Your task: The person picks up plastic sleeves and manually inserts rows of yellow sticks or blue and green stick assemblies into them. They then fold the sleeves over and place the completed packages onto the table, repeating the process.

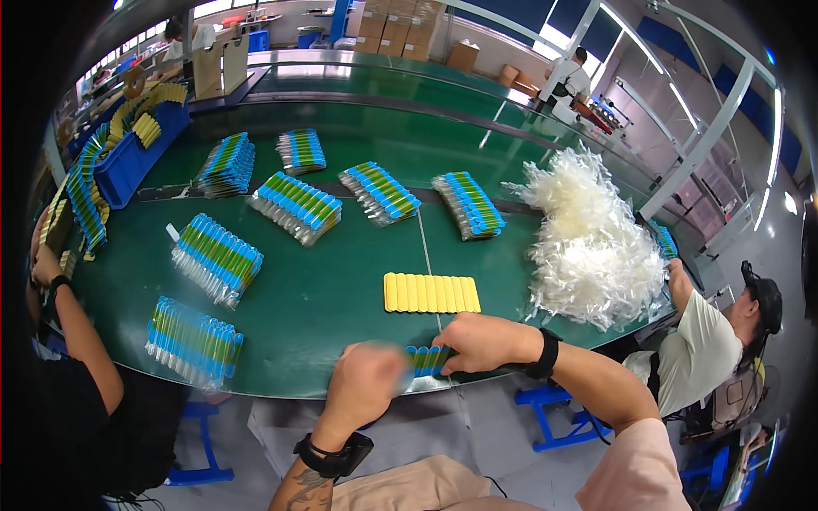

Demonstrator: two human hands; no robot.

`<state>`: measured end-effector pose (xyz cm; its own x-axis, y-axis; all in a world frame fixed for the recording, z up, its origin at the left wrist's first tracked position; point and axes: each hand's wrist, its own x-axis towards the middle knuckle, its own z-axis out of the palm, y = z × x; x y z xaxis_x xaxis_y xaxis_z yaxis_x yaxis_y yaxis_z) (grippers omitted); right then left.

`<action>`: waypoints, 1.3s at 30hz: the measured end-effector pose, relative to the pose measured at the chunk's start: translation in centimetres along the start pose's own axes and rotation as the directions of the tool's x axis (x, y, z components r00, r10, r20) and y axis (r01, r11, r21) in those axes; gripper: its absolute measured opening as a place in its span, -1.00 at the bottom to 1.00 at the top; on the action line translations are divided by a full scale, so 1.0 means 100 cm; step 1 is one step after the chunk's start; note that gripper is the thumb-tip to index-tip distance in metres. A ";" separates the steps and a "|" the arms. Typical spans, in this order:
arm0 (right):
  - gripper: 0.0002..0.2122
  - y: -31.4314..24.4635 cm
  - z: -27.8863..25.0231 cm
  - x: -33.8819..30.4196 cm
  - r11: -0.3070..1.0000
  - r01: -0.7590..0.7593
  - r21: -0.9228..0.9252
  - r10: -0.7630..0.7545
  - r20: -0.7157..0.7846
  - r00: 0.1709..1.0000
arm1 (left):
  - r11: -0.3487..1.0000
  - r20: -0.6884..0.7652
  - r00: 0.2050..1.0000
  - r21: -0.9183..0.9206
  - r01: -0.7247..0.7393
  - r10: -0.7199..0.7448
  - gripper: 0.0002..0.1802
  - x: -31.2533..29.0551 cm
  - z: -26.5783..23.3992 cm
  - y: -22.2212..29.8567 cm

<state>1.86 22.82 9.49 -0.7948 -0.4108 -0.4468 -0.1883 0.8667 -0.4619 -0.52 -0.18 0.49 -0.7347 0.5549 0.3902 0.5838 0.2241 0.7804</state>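
At the table's near edge lies a short row of blue-and-green round-ended strips (pixel 427 360), between my two hands. My right hand (pixel 484 342) pinches the row's right end with finger and thumb. Over its left end is my left hand (pixel 368 380), its fingers smeared by motion, so its grip does not show. Just beyond sits a flat row of yellow round-ended strips (pixel 430 293), side by side, touched by neither hand. To the right rises a big heap of clear plastic sleeves (pixel 588 247).
Several stacks of sleeved blue-and-green strips (pixel 298 204) stand across the green table (pixel 341 272). A blue bin (pixel 145 157) with yellow strips is at the far left. One person's arm (pixel 85 341) is at the left; another person (pixel 707 341) sits at the right.
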 end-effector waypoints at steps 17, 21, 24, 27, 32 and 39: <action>-0.77 -0.008 0.010 -0.012 0.994 0.046 -0.100 -0.057 -0.104 0.993 | 0.997 -0.007 0.998 0.042 0.060 -0.059 -0.85 -0.002 0.001 0.006; -0.76 -0.003 0.010 -0.011 0.999 0.028 -0.041 -0.031 -0.085 0.996 | 0.999 0.004 0.999 0.005 0.054 -0.054 -0.86 -0.001 0.000 0.006; -0.77 0.006 0.011 -0.011 0.998 0.062 -0.031 -0.068 -0.219 0.973 | 0.996 -0.003 0.996 -0.003 0.085 -0.085 -0.87 0.001 0.001 0.005; -0.78 0.001 0.008 -0.010 0.999 -0.003 -0.041 -0.005 -0.198 0.980 | 0.995 0.022 0.995 0.016 0.095 -0.095 -0.87 0.002 0.001 0.004; -0.74 -0.009 0.014 -0.013 0.988 0.004 -0.156 -0.025 -0.135 0.991 | 0.998 -0.002 0.998 0.031 0.059 -0.059 -0.88 -0.002 0.001 0.003; -0.76 0.005 0.007 -0.019 0.994 -0.023 -0.104 0.012 -0.106 0.994 | 0.999 -0.032 0.999 0.018 0.034 -0.034 -0.85 -0.003 0.002 0.004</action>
<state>3.71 23.80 9.56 -0.8536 -0.3677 -0.3689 -0.2285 0.9008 -0.3693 0.02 -0.10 0.61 -0.7648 0.5207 0.3794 0.5643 0.2572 0.7845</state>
